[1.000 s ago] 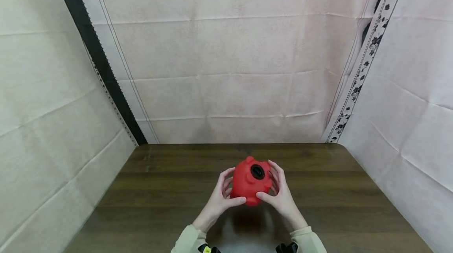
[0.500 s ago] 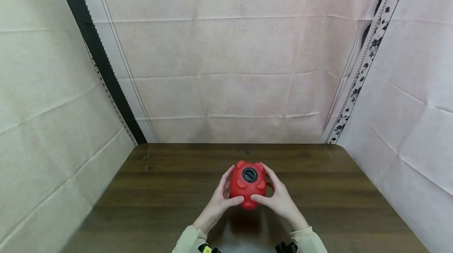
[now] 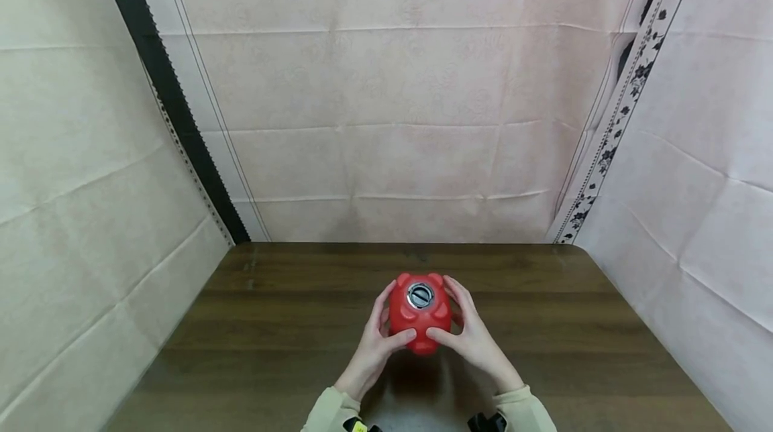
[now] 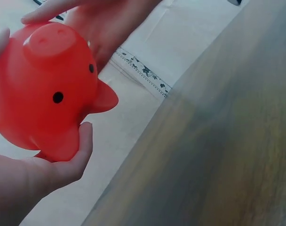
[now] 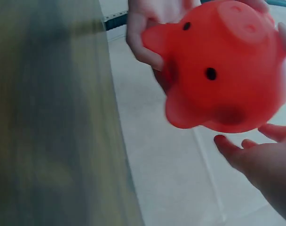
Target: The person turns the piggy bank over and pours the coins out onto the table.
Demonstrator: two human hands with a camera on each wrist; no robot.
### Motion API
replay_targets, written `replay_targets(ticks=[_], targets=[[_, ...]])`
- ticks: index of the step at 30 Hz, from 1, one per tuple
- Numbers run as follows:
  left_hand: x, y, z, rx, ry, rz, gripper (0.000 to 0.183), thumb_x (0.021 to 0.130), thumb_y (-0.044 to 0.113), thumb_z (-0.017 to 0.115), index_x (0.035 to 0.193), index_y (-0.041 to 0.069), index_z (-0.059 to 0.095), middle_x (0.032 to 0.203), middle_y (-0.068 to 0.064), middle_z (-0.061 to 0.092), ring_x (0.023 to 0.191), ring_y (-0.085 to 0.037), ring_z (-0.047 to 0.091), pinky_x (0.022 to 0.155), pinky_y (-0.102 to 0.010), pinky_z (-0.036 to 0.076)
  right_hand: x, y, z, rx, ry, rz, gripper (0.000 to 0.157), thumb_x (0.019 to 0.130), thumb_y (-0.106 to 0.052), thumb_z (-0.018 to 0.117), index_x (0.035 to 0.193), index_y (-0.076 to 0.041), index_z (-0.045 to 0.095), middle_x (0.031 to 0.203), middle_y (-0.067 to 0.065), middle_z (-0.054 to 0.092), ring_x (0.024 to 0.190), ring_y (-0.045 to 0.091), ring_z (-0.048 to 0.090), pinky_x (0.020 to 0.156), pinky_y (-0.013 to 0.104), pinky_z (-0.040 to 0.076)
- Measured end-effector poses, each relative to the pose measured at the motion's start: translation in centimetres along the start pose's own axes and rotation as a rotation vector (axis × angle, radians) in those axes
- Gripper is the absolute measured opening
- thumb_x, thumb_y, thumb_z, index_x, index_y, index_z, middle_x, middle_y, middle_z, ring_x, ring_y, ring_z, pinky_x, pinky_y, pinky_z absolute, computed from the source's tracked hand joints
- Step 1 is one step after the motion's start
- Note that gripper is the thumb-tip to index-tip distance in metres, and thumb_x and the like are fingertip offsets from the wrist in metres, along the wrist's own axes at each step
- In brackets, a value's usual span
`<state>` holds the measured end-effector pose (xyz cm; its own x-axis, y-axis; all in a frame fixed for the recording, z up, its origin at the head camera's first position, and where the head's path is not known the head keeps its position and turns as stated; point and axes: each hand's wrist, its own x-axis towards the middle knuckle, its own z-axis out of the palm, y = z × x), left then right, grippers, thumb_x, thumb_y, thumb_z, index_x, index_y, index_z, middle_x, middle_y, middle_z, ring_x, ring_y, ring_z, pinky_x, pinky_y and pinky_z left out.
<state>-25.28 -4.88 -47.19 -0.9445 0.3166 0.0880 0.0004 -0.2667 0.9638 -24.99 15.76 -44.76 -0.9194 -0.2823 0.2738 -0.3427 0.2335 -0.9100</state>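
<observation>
A red piggy bank [image 3: 419, 325] is held in both hands over the table. Its belly faces the head camera, with a round slotted plug [image 3: 420, 296] and stubby feet showing. My left hand [image 3: 376, 345] grips one side, thumb near the closer end. From the other side my right hand [image 3: 472, 338] holds it, its thumb close to the left one. The left wrist view shows the pig's snout [image 4: 51, 41], black eyes and an ear [image 4: 104, 96]. The right wrist view shows the same face, with right-hand fingertips right at the cheek.
A dark brown wooden table [image 3: 290, 331] lies beneath the hands. Pale creased cloth [image 3: 386, 96] hangs behind it and on both sides, with a black strip [image 3: 175, 110] at left and a floral border [image 3: 628, 96] at right.
The piggy bank has turned and shifted slightly left, so its plug points more squarely at the head camera and now looks silvery rather than black. Both hands keep hold of it.
</observation>
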Motion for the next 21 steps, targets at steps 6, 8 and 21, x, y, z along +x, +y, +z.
replay_targets(ticks=[6, 8, 21], targets=[[-0.2, -0.1, 0.6, -0.005, 0.020, 0.018, 0.082, 0.086, 0.016, 0.072, 0.150, 0.036, 0.024, 0.146, -0.008, 0.042, 0.128, -0.020, 0.046, 0.102, -0.039, 0.050, -0.5, 0.6, 0.5, 0.127, -0.080, 0.000, 0.093, 0.084, -0.016, 0.073, 0.153, -0.021, 0.011, 0.149, 0.014, 0.032, 0.131, 0.032, 0.038, 0.092, 0.022, 0.052], [-0.2, -0.1, 0.7, -0.003, 0.023, 0.009, 0.083, 0.086, 0.017, 0.072, 0.150, 0.037, 0.023, 0.146, -0.008, 0.042, 0.127, -0.020, 0.046, 0.101, -0.040, 0.051, -0.6, 0.8, 0.5, 0.138, -0.083, -0.004, 0.094, 0.084, -0.016, 0.073, 0.154, -0.021, 0.011, 0.149, 0.014, 0.032, 0.130, 0.031, 0.039, 0.092, 0.022, 0.052], [-0.2, -0.2, 0.5, 0.067, -0.025, -0.038, 0.085, 0.086, 0.022, 0.072, 0.151, 0.039, 0.021, 0.148, -0.007, 0.040, 0.128, -0.022, 0.045, 0.100, -0.040, 0.051, -0.8, 1.3, 0.0, 0.115, -0.042, 0.107, 0.088, 0.082, -0.019, 0.075, 0.152, -0.021, 0.021, 0.145, 0.014, 0.041, 0.128, 0.033, 0.042, 0.091, 0.019, 0.051]])
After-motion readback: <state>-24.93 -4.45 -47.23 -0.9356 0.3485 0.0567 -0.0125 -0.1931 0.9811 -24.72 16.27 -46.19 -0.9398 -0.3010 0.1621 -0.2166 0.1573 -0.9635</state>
